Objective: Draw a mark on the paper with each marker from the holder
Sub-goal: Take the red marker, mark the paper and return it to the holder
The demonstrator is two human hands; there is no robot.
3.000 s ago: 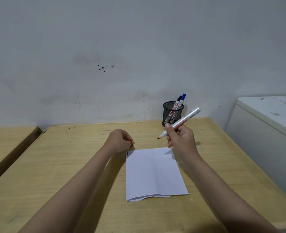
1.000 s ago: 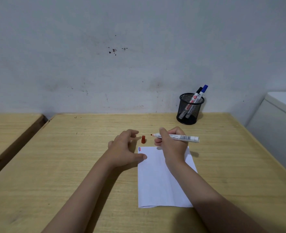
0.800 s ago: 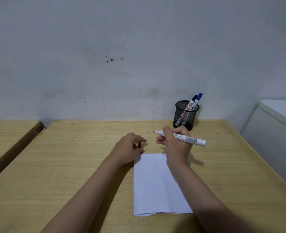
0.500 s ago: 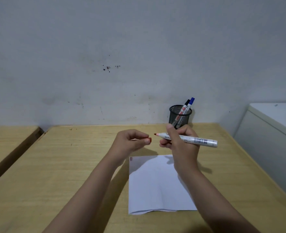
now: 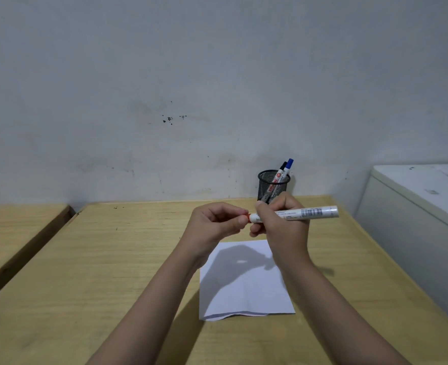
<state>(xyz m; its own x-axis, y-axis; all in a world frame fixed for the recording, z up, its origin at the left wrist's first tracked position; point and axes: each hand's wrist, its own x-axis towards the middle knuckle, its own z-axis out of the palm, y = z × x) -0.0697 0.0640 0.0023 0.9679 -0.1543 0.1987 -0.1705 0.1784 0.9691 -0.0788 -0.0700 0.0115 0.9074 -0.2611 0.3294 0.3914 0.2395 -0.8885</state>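
Since half a second ago my left hand (image 5: 216, 225) has brought the red cap (image 5: 247, 218) onto the tip — both hands are raised above the paper (image 5: 244, 291) on the counter (image 5: 112, 259). My right hand (image 5: 283, 227) grips the red marker (image 5: 296, 213) level. I'd push straight along the barrel until it seats, then return it to the holder (image 5: 272, 187).

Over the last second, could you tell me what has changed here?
The left hand picked the red cap off the table and pushed it onto the tip of the marker, held in the right hand. Paper and holder stayed put.
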